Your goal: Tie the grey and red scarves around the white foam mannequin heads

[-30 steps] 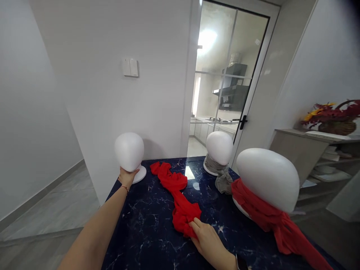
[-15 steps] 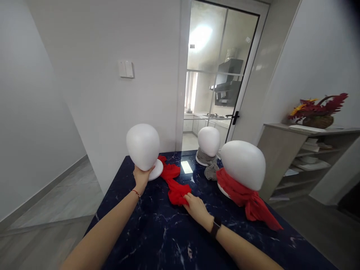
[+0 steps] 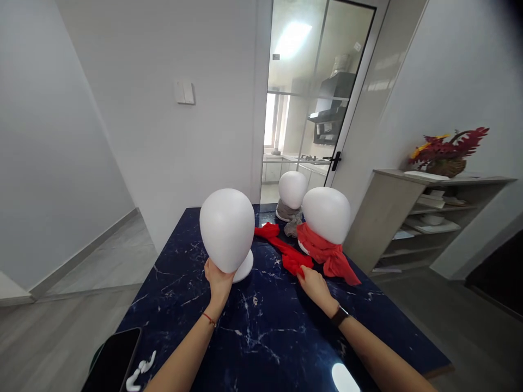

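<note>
My left hand (image 3: 219,276) is closed around the neck of a white mannequin head (image 3: 227,228), just above its round base (image 3: 244,267). The head leans a little toward me. On the right, my right hand (image 3: 315,286) grips the near end of a bright red scarf (image 3: 291,256), which stretches back across the table behind the head. Beyond that hand, a second mannequin head (image 3: 327,214) wears a knotted red scarf (image 3: 327,250). Farther back, a third head (image 3: 293,189) has a grey scarf (image 3: 289,210) about its neck.
The dark blue marbled table (image 3: 261,332) carries a phone (image 3: 112,359) and white earbuds (image 3: 141,370) at the near left. A grey shelf unit (image 3: 392,207) with a flower basket (image 3: 447,158) stands at the right. Behind the table is a glass door (image 3: 302,125).
My left hand has drawn the held head nearer. The loose red scarf has shifted rightward with my right hand, away from the head. The view has also turned, bringing the phone and earbuds into sight.
</note>
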Motion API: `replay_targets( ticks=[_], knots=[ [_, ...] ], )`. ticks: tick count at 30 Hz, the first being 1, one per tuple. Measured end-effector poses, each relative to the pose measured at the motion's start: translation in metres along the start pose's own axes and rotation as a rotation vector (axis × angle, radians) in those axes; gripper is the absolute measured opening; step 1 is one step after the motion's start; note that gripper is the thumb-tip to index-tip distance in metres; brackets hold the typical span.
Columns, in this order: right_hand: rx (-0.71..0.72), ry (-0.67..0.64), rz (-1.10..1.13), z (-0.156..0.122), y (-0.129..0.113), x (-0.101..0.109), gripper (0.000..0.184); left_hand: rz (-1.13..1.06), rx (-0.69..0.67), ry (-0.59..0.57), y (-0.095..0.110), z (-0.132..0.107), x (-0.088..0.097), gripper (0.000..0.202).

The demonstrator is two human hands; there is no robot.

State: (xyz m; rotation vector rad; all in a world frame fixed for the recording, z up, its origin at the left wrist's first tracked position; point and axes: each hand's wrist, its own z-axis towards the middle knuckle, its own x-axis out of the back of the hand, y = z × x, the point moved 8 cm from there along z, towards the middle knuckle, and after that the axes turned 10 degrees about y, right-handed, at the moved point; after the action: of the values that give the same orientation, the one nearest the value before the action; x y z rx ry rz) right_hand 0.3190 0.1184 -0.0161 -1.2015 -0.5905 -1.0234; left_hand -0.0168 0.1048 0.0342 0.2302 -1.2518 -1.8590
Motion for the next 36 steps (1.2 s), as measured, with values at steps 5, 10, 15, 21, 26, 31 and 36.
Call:
replay_targets(
  ticks=[5, 10, 15, 21, 26, 31, 36],
  knots=[
    [-0.12, 0.037, 0.577, 0.008, -0.011, -0.003, 0.047, 0.045, -0.12, -0.018, 0.0, -0.016, 0.012, 0.047],
    [-0.154, 0.284, 0.942, 0.022, -0.041, 0.031, 0.057, 0.068, -0.136, -0.012, -0.006, -0.015, 0.015, 0.048],
    [0.162, 0.731, 0.541, 0.003, -0.083, 0.129, 0.047, 0.081, -0.099, -0.002, -0.017, -0.016, 0.016, 0.057],
    [0.049, 0.435, 0.816, 0.016, -0.112, 0.182, 0.052, 0.108, -0.062, -0.008, -0.022, -0.019, 0.014, 0.064],
    [-0.075, 0.301, 1.116, 0.026, -0.144, 0.204, 0.04, 0.127, -0.021, 0.01, -0.021, -0.016, 0.013, 0.07],
    [-0.062, 0.304, 1.334, 0.025, -0.161, 0.209, 0.029, 0.156, 0.1, -0.026, -0.015, -0.03, 0.025, 0.082],
    [-0.021, 0.214, 1.272, -0.003, -0.178, 0.185, 0.028, -0.192, 0.217, -0.212, 0.03, -0.097, 0.051, 0.082]
  ],
)
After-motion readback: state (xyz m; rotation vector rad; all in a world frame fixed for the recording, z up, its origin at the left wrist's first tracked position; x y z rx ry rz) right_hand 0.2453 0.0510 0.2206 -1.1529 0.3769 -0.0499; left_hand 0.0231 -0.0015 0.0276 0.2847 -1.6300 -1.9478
